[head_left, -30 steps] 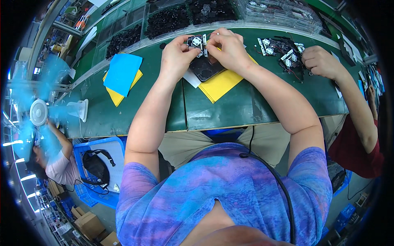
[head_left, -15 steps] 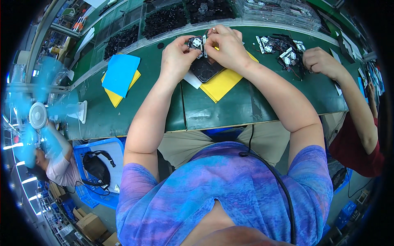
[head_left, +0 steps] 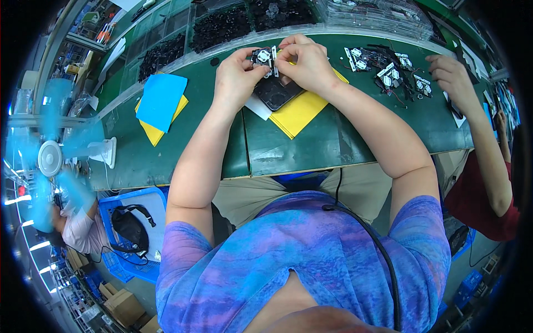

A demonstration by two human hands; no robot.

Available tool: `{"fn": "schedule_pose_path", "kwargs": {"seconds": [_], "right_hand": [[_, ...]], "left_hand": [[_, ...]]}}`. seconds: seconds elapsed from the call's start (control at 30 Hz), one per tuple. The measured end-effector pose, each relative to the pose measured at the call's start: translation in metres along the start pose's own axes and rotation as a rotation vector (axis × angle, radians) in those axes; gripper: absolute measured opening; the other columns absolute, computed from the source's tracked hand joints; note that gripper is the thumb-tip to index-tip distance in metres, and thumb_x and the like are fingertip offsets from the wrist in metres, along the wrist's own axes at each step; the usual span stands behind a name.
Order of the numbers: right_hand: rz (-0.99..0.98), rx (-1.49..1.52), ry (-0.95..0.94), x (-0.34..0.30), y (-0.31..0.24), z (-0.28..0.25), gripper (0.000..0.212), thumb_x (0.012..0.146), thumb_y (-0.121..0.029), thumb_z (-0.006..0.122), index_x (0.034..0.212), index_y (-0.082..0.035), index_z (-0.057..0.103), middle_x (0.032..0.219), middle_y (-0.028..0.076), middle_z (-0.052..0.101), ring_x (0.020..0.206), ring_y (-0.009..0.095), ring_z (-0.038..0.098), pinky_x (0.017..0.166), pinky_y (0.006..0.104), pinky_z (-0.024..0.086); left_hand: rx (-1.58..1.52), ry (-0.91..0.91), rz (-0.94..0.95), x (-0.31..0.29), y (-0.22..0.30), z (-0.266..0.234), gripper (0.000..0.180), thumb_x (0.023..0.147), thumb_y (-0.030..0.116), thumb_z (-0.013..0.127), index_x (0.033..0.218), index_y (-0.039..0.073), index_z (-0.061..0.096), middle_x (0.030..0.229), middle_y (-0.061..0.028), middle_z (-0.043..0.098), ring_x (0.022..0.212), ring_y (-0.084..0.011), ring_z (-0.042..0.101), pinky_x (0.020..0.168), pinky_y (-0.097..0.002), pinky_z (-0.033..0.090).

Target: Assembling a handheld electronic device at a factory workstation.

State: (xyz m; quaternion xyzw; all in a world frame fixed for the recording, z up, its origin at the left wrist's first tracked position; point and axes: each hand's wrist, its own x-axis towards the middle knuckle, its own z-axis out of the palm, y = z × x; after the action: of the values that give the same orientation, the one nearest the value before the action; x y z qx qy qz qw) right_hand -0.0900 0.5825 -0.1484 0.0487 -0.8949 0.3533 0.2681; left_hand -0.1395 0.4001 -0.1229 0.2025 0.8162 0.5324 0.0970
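Observation:
Between my two hands is a small black-and-white electronic module (head_left: 264, 57) with a white strip along its right side. My left hand (head_left: 236, 75) pinches it from the left, thumb at its lower edge. My right hand (head_left: 305, 64) is closed at the white strip, fingertips pressed together on that side. Right beneath them, a dark rectangular tray or block (head_left: 279, 95) lies on a yellow cloth (head_left: 300, 115), with a white sheet (head_left: 257, 106) showing at its left. What the right fingertips cover is hidden.
A pile of similar modules (head_left: 388, 75) lies to the right, beside a co-worker's hand (head_left: 452, 77). At the left are a blue sheet (head_left: 162, 102) over a yellow cloth and a small fan (head_left: 50, 158). Clear bins of black parts (head_left: 222, 28) line the back.
The co-worker's hand has lifted away from the pile to the right, leaving a module visible at its edge. My hands stay nearly in place, with the module slightly shifted left.

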Motion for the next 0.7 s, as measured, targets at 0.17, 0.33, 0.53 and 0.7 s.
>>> {"fn": "schedule_pose_path", "kwargs": {"seconds": [0.17,0.33,0.53,0.7], "right_hand": [[0.039,0.039,-0.026,0.001,-0.002,-0.001,0.014,0.075,-0.019,0.072,0.075,-0.005,0.072,0.111,0.009,0.067,0.096,0.026,0.067,0.091,0.0362,0.05],[0.051,0.056,-0.054,0.001,0.0,-0.002,0.014,0.075,-0.02,0.072,0.073,-0.006,0.071,0.113,0.008,0.067,0.097,0.026,0.066,0.093,0.0365,0.049],[-0.007,-0.008,-0.063,-0.001,-0.003,-0.004,0.014,0.075,-0.022,0.071,0.073,-0.008,0.07,0.117,0.007,0.066,0.11,0.026,0.06,0.101,0.0424,0.038],[-0.135,-0.119,0.027,-0.004,-0.005,-0.004,0.01,0.076,-0.02,0.072,0.076,-0.01,0.071,0.123,0.005,0.063,0.116,0.025,0.057,0.105,0.0485,0.031]], "left_hand": [[-0.037,-0.003,0.003,0.002,-0.005,0.0,0.039,0.08,0.005,0.074,0.118,0.001,0.065,0.086,-0.0065,0.075,0.076,-0.0082,0.067,0.07,-0.0239,0.051],[-0.017,-0.001,0.009,-0.001,0.001,0.002,0.039,0.08,0.004,0.074,0.118,0.001,0.065,0.085,-0.0063,0.075,0.075,-0.0082,0.067,0.07,-0.0238,0.052],[0.015,0.012,0.022,-0.003,0.003,0.003,0.04,0.079,0.004,0.074,0.118,0.001,0.066,0.085,-0.0056,0.074,0.075,-0.0076,0.067,0.069,-0.0233,0.052],[0.06,-0.004,0.032,-0.005,0.008,0.003,0.039,0.08,0.006,0.073,0.118,0.003,0.066,0.085,-0.0047,0.075,0.074,-0.0085,0.068,0.07,-0.0243,0.052]]}}
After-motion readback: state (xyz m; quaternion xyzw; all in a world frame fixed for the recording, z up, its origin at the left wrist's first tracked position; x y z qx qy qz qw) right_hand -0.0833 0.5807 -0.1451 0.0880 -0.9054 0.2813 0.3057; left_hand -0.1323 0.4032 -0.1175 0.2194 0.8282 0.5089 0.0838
